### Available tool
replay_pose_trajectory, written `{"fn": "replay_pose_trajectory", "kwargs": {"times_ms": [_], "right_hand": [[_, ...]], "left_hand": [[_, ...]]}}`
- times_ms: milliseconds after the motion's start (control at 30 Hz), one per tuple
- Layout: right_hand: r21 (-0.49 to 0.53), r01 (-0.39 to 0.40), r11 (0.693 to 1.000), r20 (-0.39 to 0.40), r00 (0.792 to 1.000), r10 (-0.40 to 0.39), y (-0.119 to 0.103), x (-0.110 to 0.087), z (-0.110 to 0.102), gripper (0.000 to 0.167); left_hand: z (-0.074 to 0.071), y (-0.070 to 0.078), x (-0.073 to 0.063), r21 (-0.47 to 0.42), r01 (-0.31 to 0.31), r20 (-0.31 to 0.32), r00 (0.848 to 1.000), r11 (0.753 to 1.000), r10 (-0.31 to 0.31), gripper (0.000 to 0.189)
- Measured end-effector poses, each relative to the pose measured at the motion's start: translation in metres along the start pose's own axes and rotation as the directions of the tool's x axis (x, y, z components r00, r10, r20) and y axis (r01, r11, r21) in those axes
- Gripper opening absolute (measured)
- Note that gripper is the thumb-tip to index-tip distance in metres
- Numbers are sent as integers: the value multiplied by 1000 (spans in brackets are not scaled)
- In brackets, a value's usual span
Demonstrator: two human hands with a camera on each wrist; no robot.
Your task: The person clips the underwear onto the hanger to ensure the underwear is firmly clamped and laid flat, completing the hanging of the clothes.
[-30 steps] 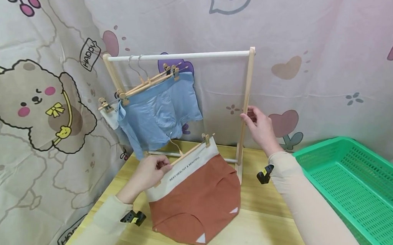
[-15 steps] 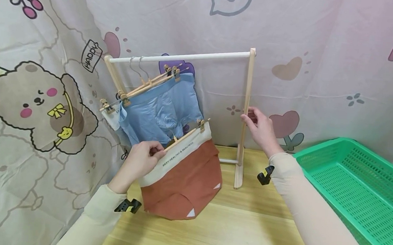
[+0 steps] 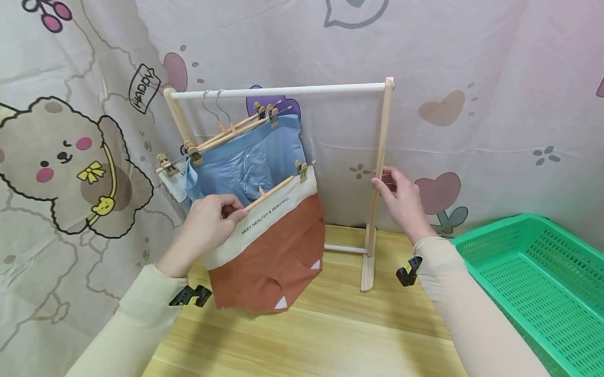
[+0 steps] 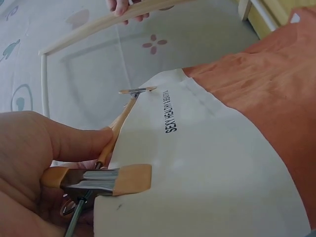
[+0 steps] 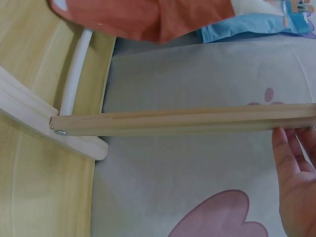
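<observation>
My left hand pinches the wooden bar of a clip hanger, thumb and fingers beside one clip. Clipped to it hang rust-red underpants with a printed white waistband. The hanger tilts, right end higher, in front of blue boxer briefs that hang on the rack from another clip hanger. My right hand holds the upright post of the wooden garment rack between thumb and fingers; part of its grip is out of frame in the right wrist view.
The white top rail carries two hangers near its left end; the rear garment is mostly hidden. The rack's foot stands on the wooden table. At right is a green perforated basket. A printed cloth hangs behind.
My left hand has raised the hanger with the rust-red underpants up and to the left, so they now overlap the blue boxer briefs. The right hand stays on the post.
</observation>
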State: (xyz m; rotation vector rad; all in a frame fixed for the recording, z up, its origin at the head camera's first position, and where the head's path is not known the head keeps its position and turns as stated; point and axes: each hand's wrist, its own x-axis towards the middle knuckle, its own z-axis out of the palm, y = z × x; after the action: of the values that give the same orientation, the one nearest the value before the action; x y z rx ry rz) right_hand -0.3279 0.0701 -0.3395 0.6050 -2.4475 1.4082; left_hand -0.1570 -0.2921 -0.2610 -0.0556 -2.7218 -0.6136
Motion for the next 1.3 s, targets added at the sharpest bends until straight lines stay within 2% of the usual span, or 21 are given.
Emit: {"fn": "replay_pose_trajectory", "kwargs": {"times_ms": [500,800,1300], "right_hand": [[4,-7,1000,3,1000,7,-1,-1,0,50],[-5,2,1000,-4,1000,-2,2,1,1,51],[2,-3,1000,-8,1000,3,2,1,2,50]], "left_hand": [[-38,12,29,44,20,11,1000,999,-21,19],[-53,13,50,73,29,-58,998,997,-25,21],[-65,24,81,67,14,-129,992,998,-5,23]]}}
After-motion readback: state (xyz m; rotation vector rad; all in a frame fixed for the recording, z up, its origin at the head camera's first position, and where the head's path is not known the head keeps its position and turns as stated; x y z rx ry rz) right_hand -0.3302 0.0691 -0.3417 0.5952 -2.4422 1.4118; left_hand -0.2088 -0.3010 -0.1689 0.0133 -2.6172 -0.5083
